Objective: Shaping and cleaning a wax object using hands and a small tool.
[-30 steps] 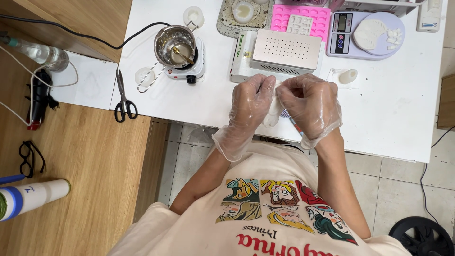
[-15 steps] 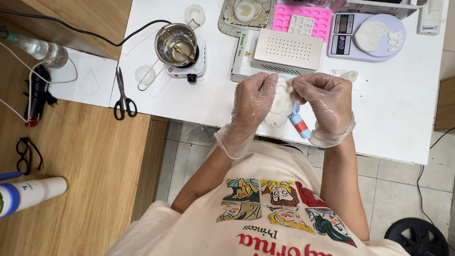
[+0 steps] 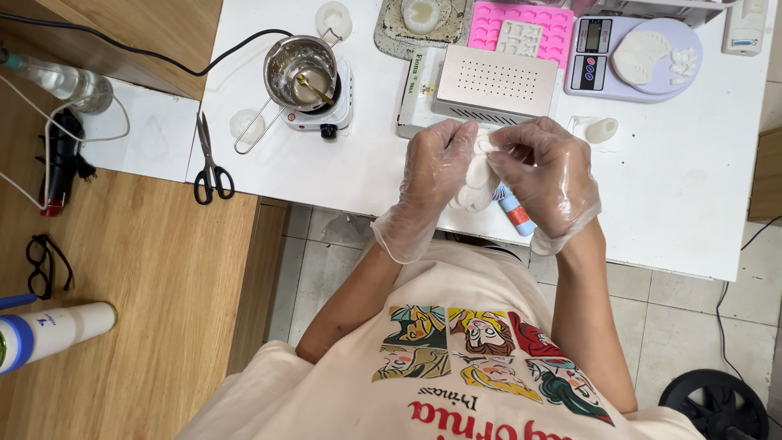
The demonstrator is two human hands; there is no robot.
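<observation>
1. The white moulded piece [image 3: 474,181], soft-looking and pale, sits between both gloved hands just above the near edge of the white counter [image 3: 700,204].
2. The left hand [image 3: 436,175] has its grip clenched on the piece's left side, fingers curled over it.
3. The right hand [image 3: 544,175] pinches the upper edge of the same piece with its fingertips, so both hands are grasping it together.
4. A blue and red tube [image 3: 515,213] lies on the counter just beneath the right hand, partly hidden.
5. Judging by the layout, some casts are already made: white pieces rest on the kitchen scale [image 3: 643,55], and another small white cast [image 3: 603,130] lies near the right hand.
6. The pink silicone mould [image 3: 521,34] holds a white filling in a few cavities.
7. The steel melting pot [image 3: 300,72] stands on its small hotplate [image 3: 326,114], well apart from the hands, with scissors [image 3: 210,163] further left.
8. The piece in hand appears unfinished in handling; it is not yet set down.
</observation>
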